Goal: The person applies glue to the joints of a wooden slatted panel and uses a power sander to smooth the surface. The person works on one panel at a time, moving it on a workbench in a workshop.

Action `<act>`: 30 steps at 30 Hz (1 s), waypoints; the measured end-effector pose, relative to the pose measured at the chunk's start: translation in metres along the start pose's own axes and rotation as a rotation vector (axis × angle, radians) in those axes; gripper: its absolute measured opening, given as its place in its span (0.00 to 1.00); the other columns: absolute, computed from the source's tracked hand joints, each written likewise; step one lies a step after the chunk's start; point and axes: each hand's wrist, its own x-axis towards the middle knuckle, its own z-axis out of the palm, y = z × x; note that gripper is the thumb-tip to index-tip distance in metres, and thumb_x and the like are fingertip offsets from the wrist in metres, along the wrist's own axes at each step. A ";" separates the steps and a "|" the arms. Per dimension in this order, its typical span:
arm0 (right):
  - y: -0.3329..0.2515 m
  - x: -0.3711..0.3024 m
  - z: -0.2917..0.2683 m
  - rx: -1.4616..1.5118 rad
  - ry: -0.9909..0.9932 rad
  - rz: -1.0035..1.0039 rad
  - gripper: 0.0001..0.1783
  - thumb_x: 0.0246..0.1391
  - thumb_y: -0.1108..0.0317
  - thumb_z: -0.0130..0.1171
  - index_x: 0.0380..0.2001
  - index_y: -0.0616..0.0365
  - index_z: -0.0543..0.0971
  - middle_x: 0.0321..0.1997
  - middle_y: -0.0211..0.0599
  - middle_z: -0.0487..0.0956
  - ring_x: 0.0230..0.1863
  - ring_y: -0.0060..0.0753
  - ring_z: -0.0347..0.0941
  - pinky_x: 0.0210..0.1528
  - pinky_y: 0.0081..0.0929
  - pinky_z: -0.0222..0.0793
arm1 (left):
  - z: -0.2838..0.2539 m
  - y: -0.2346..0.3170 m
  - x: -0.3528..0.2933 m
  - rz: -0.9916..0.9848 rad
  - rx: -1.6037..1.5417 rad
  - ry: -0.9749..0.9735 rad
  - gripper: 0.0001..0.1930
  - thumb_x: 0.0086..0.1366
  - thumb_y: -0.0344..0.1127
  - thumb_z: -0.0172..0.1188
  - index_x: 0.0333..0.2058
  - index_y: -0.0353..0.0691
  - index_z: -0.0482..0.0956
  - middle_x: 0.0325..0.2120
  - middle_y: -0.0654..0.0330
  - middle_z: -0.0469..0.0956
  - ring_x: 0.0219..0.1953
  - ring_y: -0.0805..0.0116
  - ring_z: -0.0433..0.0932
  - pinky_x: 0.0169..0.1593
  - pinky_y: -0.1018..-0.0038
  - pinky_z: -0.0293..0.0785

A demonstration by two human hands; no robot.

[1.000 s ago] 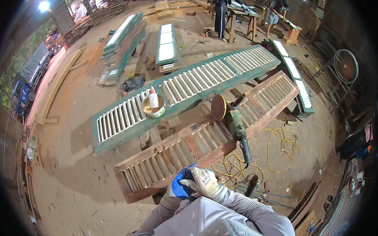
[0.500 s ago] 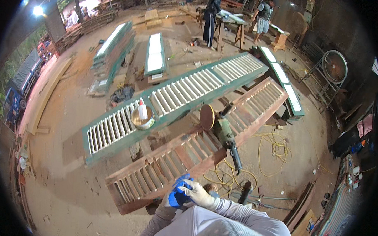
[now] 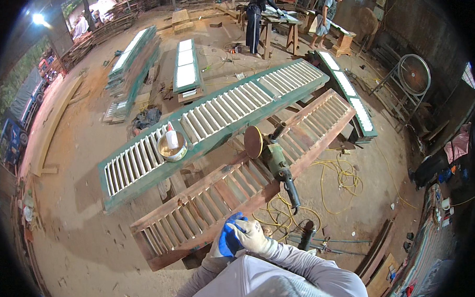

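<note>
A big wood shop with a dirt floor [image 3: 78, 211]. At the bottom middle, the right hand [image 3: 253, 235] tugs the blue glove [image 3: 228, 240] on the left hand [image 3: 225, 243]. The sander [image 3: 274, 159] lies untouched on the brown shutter [image 3: 209, 200], mid-frame; sanding looks not yet started.

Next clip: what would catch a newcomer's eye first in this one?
Two long slatted shutters lie side by side across the dirt floor: a green-framed shutter and, nearer the person, a bare brown shutter. An angle grinder with a round sanding disc rests on the brown one, and a small bowl sits on the green one. At the bottom, the gloved left hand and right hand meet.
</note>
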 end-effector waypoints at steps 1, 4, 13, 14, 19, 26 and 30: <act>-0.001 0.002 -0.002 0.013 -0.010 -0.002 0.11 0.66 0.63 0.60 0.35 0.59 0.82 0.22 0.45 0.73 0.23 0.43 0.69 0.28 0.34 0.68 | -0.002 -0.002 0.002 0.024 -0.008 -0.067 0.26 0.78 0.44 0.46 0.69 0.42 0.60 0.64 0.55 0.68 0.64 0.61 0.70 0.69 0.63 0.66; -0.002 0.003 -0.003 -0.007 -0.104 0.147 0.12 0.65 0.60 0.60 0.33 0.58 0.79 0.22 0.50 0.72 0.22 0.54 0.70 0.26 0.39 0.67 | -0.003 0.002 0.001 -0.008 0.171 0.042 0.26 0.78 0.43 0.46 0.70 0.41 0.58 0.64 0.55 0.68 0.64 0.61 0.69 0.68 0.64 0.66; 0.002 -0.007 0.019 0.563 -0.117 0.204 0.15 0.66 0.61 0.61 0.49 0.60 0.79 0.39 0.37 0.81 0.42 0.28 0.76 0.48 0.28 0.72 | 0.023 0.039 -0.022 -0.089 0.166 0.125 0.34 0.74 0.45 0.55 0.71 0.37 0.56 0.62 0.52 0.69 0.62 0.62 0.71 0.66 0.65 0.68; 0.002 -0.006 0.019 0.550 -0.113 0.187 0.16 0.66 0.61 0.61 0.49 0.60 0.79 0.40 0.37 0.81 0.43 0.27 0.76 0.49 0.28 0.72 | 0.024 0.040 -0.022 -0.087 0.169 0.142 0.33 0.74 0.45 0.56 0.71 0.36 0.57 0.62 0.52 0.69 0.62 0.62 0.71 0.66 0.65 0.68; 0.009 -0.004 0.023 0.669 -0.130 0.147 0.15 0.66 0.62 0.62 0.48 0.62 0.80 0.41 0.35 0.82 0.44 0.24 0.76 0.49 0.28 0.72 | 0.026 0.043 -0.022 -0.023 0.177 0.070 0.33 0.73 0.44 0.57 0.70 0.36 0.58 0.61 0.54 0.71 0.60 0.64 0.73 0.63 0.68 0.70; 0.003 0.002 0.027 0.767 -0.089 0.273 0.13 0.65 0.61 0.62 0.42 0.60 0.81 0.35 0.37 0.82 0.37 0.26 0.76 0.43 0.31 0.72 | 0.025 0.043 -0.021 -0.014 0.224 0.150 0.35 0.72 0.47 0.58 0.71 0.40 0.57 0.62 0.56 0.70 0.62 0.63 0.72 0.65 0.65 0.69; -0.009 0.013 0.024 0.168 -0.093 0.039 0.14 0.64 0.57 0.62 0.37 0.59 0.81 0.32 0.44 0.80 0.35 0.42 0.79 0.39 0.37 0.73 | 0.022 0.028 -0.025 0.006 0.016 0.082 0.35 0.75 0.50 0.51 0.73 0.42 0.51 0.67 0.56 0.64 0.67 0.61 0.65 0.70 0.61 0.62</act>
